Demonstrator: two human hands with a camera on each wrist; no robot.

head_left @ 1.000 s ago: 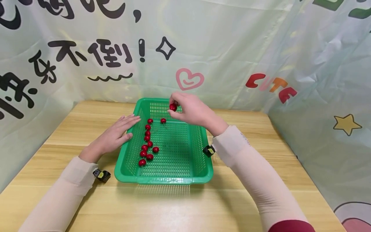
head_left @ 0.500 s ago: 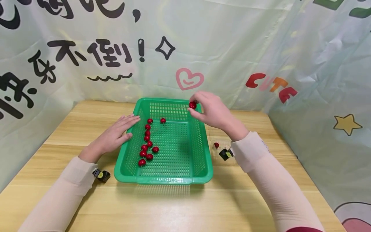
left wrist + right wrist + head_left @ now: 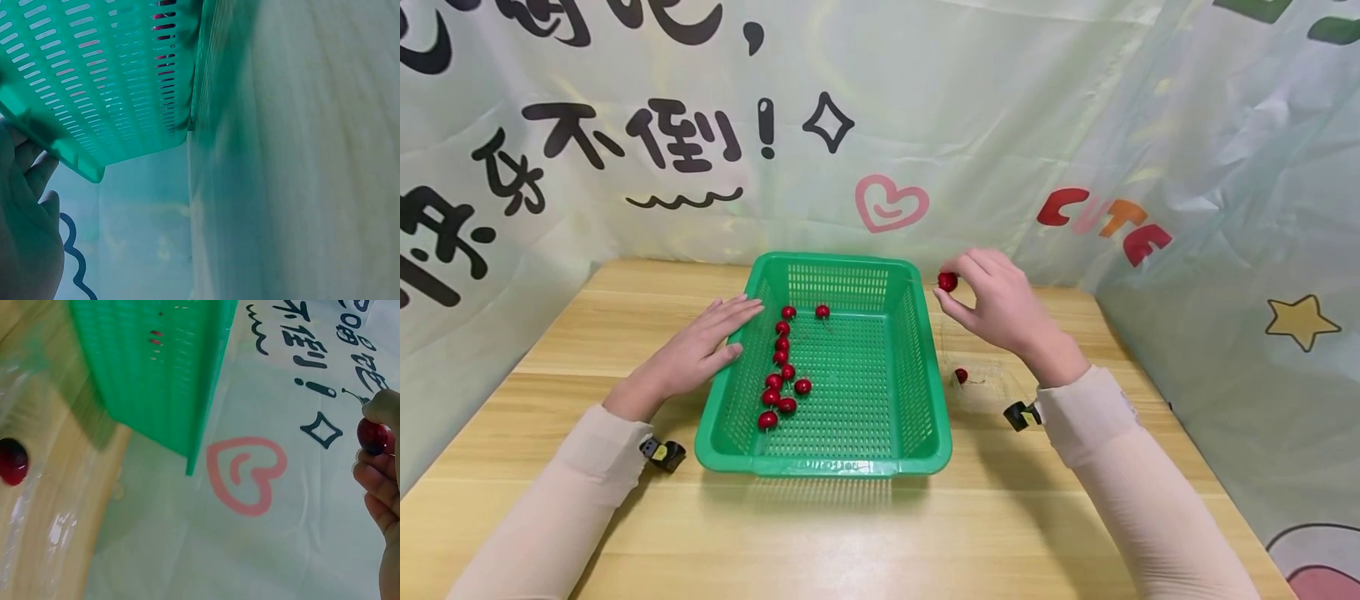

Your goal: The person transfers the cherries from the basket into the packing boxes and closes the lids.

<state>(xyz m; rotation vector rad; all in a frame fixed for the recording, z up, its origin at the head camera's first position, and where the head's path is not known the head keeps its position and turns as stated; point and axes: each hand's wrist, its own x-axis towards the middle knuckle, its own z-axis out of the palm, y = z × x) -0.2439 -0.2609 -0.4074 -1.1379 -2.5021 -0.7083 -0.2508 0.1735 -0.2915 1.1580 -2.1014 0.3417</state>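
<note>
Holding, head view: the right hand (image 3: 1000, 312) pinches one cherry (image 3: 947, 282) between thumb and fingertips, in the air just right of the green basket (image 3: 925, 367) and outside its far right corner
Relation that matters: the pinched cherry sits above and beyond a clear tray (image 3: 992, 387) on the table (image 3: 880, 533); the tray lies nearer the person than the fingers, beside the basket's right wall, and the right hand is by far the nearer hand
Left hand: the left hand (image 3: 696, 354) lies flat, fingers straight and close together, resting against the basket's left rim
Counts, head view: ten cherries in the basket (image 3: 778, 367), nine in a ragged line along its left side and one apart toward the back; one cherry in the tray (image 3: 961, 376); one in the fingers; one basket, one tray
Left wrist view: the basket's slotted wall (image 3: 94, 75) fills the frame, with the fingers (image 3: 28, 206) just below its rim; their spread cannot be told here
Right wrist view: the fingertips (image 3: 375, 475) close on the dark red cherry, its thin stem pointing up and left; the tray's cherry (image 3: 12, 461) lies far left, low down
</note>
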